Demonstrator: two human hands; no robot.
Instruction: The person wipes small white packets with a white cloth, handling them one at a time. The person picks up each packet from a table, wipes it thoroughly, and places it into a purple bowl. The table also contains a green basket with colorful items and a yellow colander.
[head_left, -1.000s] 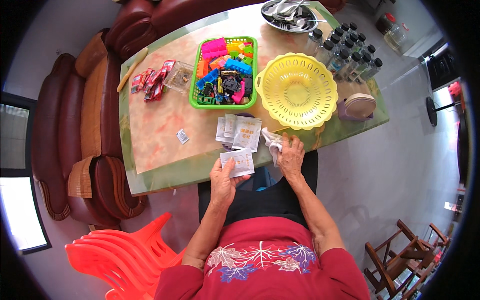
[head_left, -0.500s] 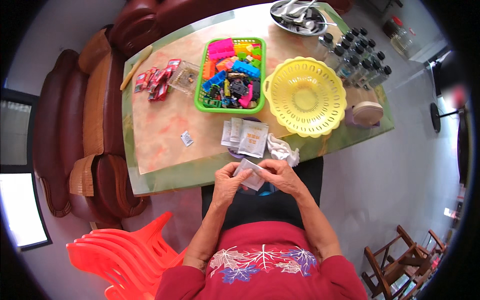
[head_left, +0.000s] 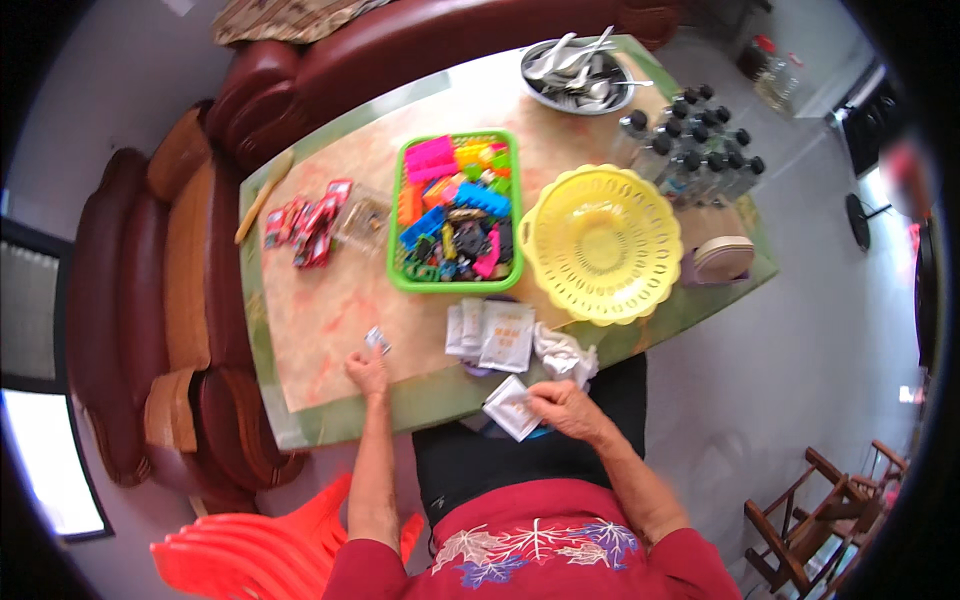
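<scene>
My right hand [head_left: 568, 409] pinches a flat white packet [head_left: 511, 408] by its right edge, above my lap at the table's front edge. Out to the left, my left hand [head_left: 367, 373] has its fingertips closed at the lower edge of a small white sachet [head_left: 377, 340] on the table; the fingertips are partly hidden. Several similar white packets [head_left: 506, 337] lie overlapping ahead of my right hand, on something purple mostly covered by them. Beside them sits a crumpled white cloth [head_left: 565, 355].
A green basket [head_left: 455, 287] of colourful toy pieces and a yellow colander [head_left: 604, 245] stand mid-table. Red packets [head_left: 318, 230] and a clear plastic box [head_left: 362, 222] lie left. Black-capped bottles [head_left: 690, 170], a bowl of spoons [head_left: 575, 100] and red stacked chairs [head_left: 260, 550] surround.
My left hand has let go of the white packet and moved left to the small sachet. My right hand keeps the packet alone. The view has shifted, so the table appears lower.
</scene>
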